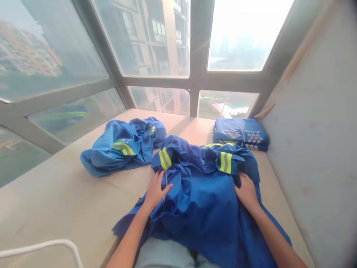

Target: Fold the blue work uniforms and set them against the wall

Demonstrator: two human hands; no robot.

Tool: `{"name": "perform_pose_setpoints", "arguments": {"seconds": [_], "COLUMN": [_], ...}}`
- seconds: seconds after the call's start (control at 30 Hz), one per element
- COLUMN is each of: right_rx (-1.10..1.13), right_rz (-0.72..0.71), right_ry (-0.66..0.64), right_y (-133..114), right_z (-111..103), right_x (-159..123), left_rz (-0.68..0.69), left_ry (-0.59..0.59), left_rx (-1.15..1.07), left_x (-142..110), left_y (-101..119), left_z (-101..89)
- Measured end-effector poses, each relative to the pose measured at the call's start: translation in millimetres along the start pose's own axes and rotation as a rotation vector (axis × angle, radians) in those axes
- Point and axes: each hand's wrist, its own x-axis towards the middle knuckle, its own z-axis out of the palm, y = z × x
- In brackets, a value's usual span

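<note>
A crumpled blue work jacket [206,190] with yellow and grey reflective bands lies spread in front of me, its lower part hanging over my lap. My left hand [157,190] rests on the jacket's left side just below one banded sleeve, thumb stretched away from the fingers. On the right side, below the other reflective band, my right hand [247,190] touches the fabric, thumb and fingers apart. Folds partly hide the fingertips of both hands.
Another rumpled blue garment [122,145] lies at the left on the pale ledge [64,201]. Folded blue garments with white print [241,132] are stacked by the right wall [315,141]. Windows enclose the back and left. A white tube [44,244] curves at the lower left.
</note>
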Motion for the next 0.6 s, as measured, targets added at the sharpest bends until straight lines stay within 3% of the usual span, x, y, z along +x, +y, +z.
{"name": "perform_pose_setpoints", "arguments": {"seconds": [0.1,0.17,0.23,0.33,0.4,0.47,0.53,0.6], "right_rx": [0.35,0.61,0.744,0.813,0.813,0.753,0.683,0.63], "right_rz": [0.121,0.155,0.147,0.149,0.083,-0.048,-0.142,-0.156], "right_ry": [-0.154,-0.283,-0.397,-0.589,-0.666,-0.633,-0.556,-0.477], "right_y": [-42.1,-83.7,-119.8,-147.3,-150.9,-148.5,-140.5,-124.2], "right_z": [52.5,73.1,79.5,71.3,64.1,60.1,58.2,56.3], "right_x": [-24.8,-35.1,-42.1,-48.0,-48.5,-45.5,-38.2,-28.1], "left_rz": [0.107,0.185,0.18,0.093,0.054,0.034,0.012,0.013], "left_ry": [-0.241,-0.345,-0.314,-0.02,0.169,0.244,0.302,0.448], "left_rx": [-0.238,-0.322,-0.402,-0.537,-0.601,-0.617,-0.577,-0.491], "left_x": [-27.8,-37.7,-41.9,-39.0,-31.1,-18.5,-1.2,20.0], "left_y": [38.9,63.7,78.3,79.9,75.0,71.4,71.9,76.8], "left_z": [46.7,71.4,91.1,105.1,100.7,84.0,54.5,12.3]}}
